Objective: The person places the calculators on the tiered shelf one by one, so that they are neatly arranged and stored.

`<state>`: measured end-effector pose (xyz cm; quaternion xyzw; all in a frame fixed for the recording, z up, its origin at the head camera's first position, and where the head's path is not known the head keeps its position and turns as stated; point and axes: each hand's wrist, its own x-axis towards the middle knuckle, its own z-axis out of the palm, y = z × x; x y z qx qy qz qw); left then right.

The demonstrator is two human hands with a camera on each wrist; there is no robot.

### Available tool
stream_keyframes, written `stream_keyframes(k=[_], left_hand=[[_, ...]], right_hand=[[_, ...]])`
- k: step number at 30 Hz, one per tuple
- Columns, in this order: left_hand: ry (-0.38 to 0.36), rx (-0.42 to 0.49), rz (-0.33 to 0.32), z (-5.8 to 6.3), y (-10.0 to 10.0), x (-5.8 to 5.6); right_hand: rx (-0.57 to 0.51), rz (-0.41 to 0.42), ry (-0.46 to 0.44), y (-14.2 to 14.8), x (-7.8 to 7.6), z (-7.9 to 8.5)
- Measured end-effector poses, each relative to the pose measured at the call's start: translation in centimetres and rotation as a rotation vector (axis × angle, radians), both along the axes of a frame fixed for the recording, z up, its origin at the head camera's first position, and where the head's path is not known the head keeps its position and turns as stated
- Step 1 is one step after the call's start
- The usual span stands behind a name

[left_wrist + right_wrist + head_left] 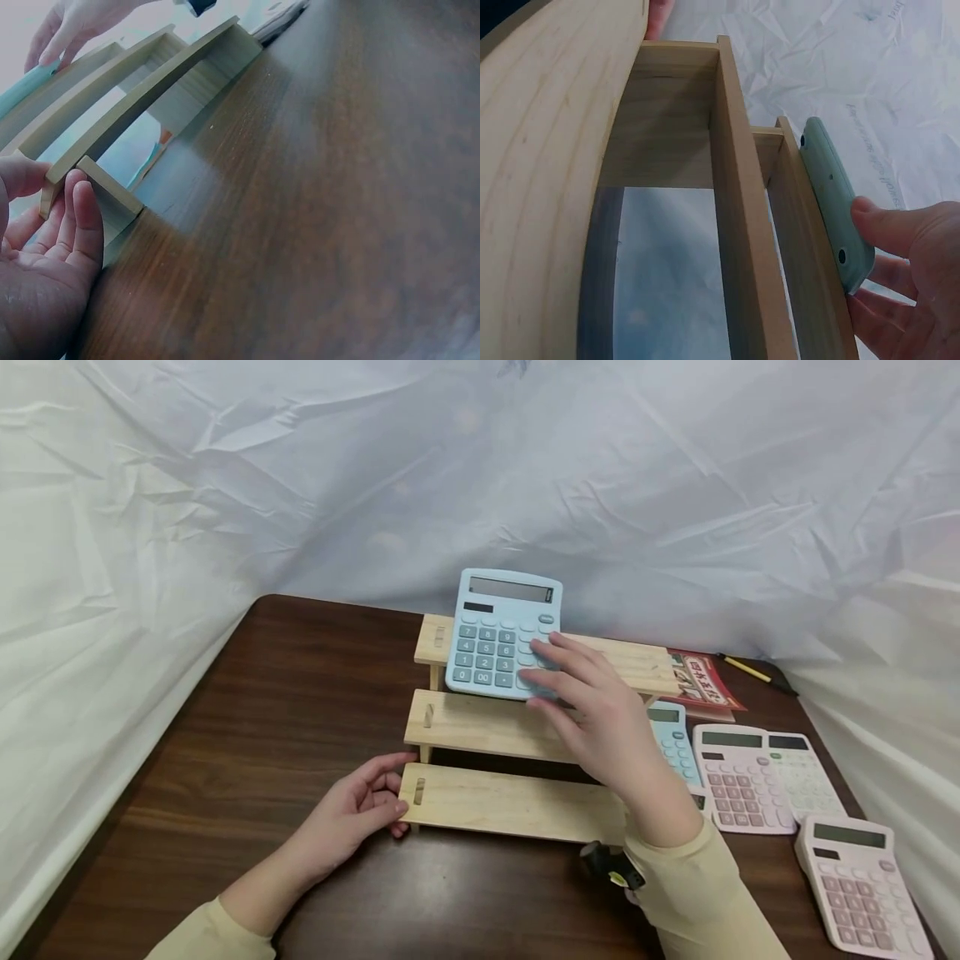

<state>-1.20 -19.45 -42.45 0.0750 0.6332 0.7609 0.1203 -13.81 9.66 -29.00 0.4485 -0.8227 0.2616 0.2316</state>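
Observation:
A light blue calculator [504, 635] lies tilted on the top step of a three-tier wooden rack [517, 802], its keys and screen facing up. My right hand [600, 710] holds the calculator by its lower right part, fingers over the keys and thumb at the edge. The right wrist view shows this calculator [836, 202] from its side, against the top board. At the rack's lower left corner my left hand [352, 814] grips the end of the bottom board. In the left wrist view, the left thumb and fingers [88, 217] close around that board end.
Right of the rack lie another blue calculator [672, 739], a pink calculator [738, 777], a white one [802, 777] and a nearer pink one [862, 885]. Behind them are a red printed booklet [705, 681] and a yellow-and-black pen [750, 670]. White sheeting [360, 485] surrounds the dark wooden table [247, 752].

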Motion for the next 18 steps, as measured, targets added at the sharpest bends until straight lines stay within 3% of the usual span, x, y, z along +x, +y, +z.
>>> stream_keyframes(k=[18], left_hand=[[0.015, -0.046, 0.007, -0.1, 0.2, 0.2]], right_hand=[[-0.087, -0.13, 0.113, -2.0, 0.7, -1.3]])
